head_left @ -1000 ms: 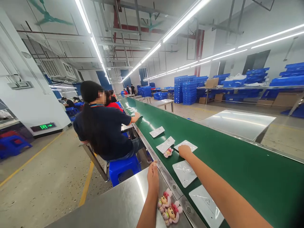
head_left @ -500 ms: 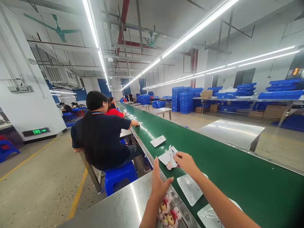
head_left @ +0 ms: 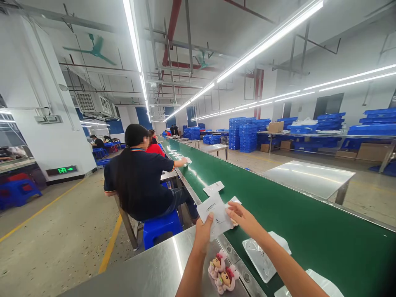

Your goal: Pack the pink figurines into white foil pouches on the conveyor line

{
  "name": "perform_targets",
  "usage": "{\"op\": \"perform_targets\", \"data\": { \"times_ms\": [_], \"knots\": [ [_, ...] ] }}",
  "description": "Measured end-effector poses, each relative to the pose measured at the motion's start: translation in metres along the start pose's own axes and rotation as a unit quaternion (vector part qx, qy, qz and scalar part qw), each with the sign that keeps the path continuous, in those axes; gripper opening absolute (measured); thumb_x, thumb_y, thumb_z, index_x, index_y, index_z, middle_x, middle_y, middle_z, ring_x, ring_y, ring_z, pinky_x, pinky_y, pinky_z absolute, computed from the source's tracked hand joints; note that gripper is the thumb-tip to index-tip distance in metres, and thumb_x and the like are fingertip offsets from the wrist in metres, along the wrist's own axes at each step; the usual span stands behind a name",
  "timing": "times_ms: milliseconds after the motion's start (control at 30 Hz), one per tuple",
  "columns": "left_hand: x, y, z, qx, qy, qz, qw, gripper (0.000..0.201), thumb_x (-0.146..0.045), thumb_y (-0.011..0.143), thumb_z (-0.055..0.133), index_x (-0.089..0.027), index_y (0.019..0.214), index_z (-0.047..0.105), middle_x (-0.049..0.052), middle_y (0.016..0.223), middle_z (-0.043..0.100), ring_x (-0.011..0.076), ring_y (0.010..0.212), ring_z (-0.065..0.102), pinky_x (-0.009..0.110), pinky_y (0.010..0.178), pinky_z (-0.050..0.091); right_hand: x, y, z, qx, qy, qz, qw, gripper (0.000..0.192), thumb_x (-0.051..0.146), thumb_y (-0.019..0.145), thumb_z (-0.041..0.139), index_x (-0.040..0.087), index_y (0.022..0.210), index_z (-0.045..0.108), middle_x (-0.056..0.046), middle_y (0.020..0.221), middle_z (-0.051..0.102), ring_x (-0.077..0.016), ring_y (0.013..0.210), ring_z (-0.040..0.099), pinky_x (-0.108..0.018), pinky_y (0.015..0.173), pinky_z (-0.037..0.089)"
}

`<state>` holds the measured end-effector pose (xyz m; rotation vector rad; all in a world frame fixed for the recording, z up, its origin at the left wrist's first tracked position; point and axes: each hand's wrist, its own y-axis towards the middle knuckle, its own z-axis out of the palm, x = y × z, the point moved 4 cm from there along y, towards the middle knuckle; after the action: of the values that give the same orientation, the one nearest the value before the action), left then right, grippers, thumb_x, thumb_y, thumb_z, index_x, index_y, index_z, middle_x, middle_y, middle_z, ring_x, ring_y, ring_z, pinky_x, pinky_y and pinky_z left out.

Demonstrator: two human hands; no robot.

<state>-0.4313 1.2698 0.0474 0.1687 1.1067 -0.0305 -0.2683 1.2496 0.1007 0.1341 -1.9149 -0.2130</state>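
Note:
A flat white pouch with dark print is held up over the belt's near edge. My left hand grips its lower left, thumb on the printed face. At the pouch's right edge, my right hand has its fingers closed on it. Part of a small pinkish figure shows below my right fingers, mostly hidden. Behind them a bit of another white packet shows. Two pink doll figures with red bows lie on the metal table beside my left forearm.
The green conveyor belt runs away ahead. On it lie a white packet farther up and clear-fronted pouches under my right arm. A co-worker sits on a blue stool at the left, reaching onto the belt.
My left hand, earlier spread and without anything in it, now holds the white pouch. The pouch has been lifted off the belt and turned print side up. The view has shifted slightly left.

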Motion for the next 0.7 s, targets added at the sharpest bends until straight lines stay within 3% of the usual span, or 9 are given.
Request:
{"op": "perform_targets", "data": {
  "times_ms": [100, 200, 300, 433, 500, 600, 700],
  "knots": [
    [0.009, -0.005, 0.007, 0.057, -0.111, -0.087, 0.988, 0.054, -0.04, 0.071, 0.07, -0.015, 0.116, 0.054, 0.014, 0.107, 0.065, 0.03, 0.098, 0.061, 0.044, 0.087, 0.049, -0.01, -0.012, 0.013, 0.102, -0.053, 0.001, 0.993, 0.042, 0.055, 0.079, 0.048, 0.017, 0.089, 0.063, -0.003, 0.082, 0.066, -0.0193, 0.076, 0.06, -0.027, 0.066, 0.045],
    [0.019, -0.004, 0.002, 0.079, -0.137, -0.126, 0.979, 0.055, -0.038, 0.069, 0.072, -0.011, 0.114, 0.055, 0.016, 0.104, 0.066, 0.0308, 0.1, 0.06, 0.043, 0.088, 0.049, -0.016, -0.02, 0.019, 0.068, -0.15, -0.002, 0.986, 0.041, 0.054, 0.078, 0.048, 0.017, 0.074, 0.063, -0.001, 0.069, 0.063, -0.0173, 0.066, 0.057, -0.025, 0.058, 0.042],
    [0.023, 0.003, -0.016, 0.047, -0.125, -0.141, 0.981, 0.046, -0.036, 0.073, 0.069, -0.01, 0.11, 0.057, 0.016, 0.102, 0.066, 0.0308, 0.101, 0.06, 0.044, 0.09, 0.048, -0.023, -0.013, 0.016, 0.055, -0.209, 0.021, 0.976, 0.042, 0.056, 0.08, 0.045, 0.018, 0.076, 0.063, -0.001, 0.069, 0.064, -0.0156, 0.065, 0.058, -0.024, 0.058, 0.042],
    [0.021, 0.013, -0.044, -0.002, -0.115, -0.138, 0.984, 0.043, -0.035, 0.079, 0.063, -0.011, 0.113, 0.054, 0.015, 0.105, 0.066, 0.0285, 0.102, 0.06, 0.044, 0.091, 0.047, -0.044, 0.009, -0.02, -0.026, -0.259, 0.113, 0.959, 0.043, 0.046, 0.089, 0.027, 0.019, 0.09, 0.061, -0.005, 0.088, 0.066, -0.0164, 0.077, 0.061, -0.025, 0.066, 0.042],
    [0.022, 0.014, -0.051, -0.012, -0.114, -0.131, 0.985, 0.044, -0.035, 0.079, 0.062, -0.012, 0.116, 0.053, 0.015, 0.108, 0.065, 0.0279, 0.102, 0.06, 0.044, 0.092, 0.047, -0.059, 0.014, -0.036, -0.05, -0.298, 0.152, 0.941, 0.037, 0.041, 0.088, 0.033, 0.017, 0.084, 0.06, -0.009, 0.09, 0.065, -0.0213, 0.085, 0.06, -0.029, 0.071, 0.041],
    [0.028, 0.012, -0.051, -0.019, -0.119, -0.123, 0.985, 0.045, -0.036, 0.077, 0.064, -0.011, 0.113, 0.055, 0.016, 0.107, 0.065, 0.0284, 0.099, 0.062, 0.044, 0.09, 0.048, -0.079, 0.012, -0.04, -0.025, -0.336, 0.19, 0.922, 0.03, 0.043, 0.08, 0.048, 0.016, 0.071, 0.057, -0.012, 0.083, 0.064, -0.0282, 0.086, 0.06, -0.035, 0.072, 0.042],
    [0.029, 0.017, -0.041, 0.008, -0.122, -0.117, 0.986, 0.044, -0.037, 0.076, 0.066, -0.009, 0.108, 0.058, 0.017, 0.104, 0.066, 0.0297, 0.098, 0.062, 0.045, 0.089, 0.048, -0.096, 0.006, -0.027, 0.035, -0.333, 0.211, 0.918, 0.031, 0.047, 0.079, 0.049, 0.017, 0.074, 0.055, -0.009, 0.075, 0.064, -0.0248, 0.069, 0.063, -0.034, 0.06, 0.045]
  ]
}}
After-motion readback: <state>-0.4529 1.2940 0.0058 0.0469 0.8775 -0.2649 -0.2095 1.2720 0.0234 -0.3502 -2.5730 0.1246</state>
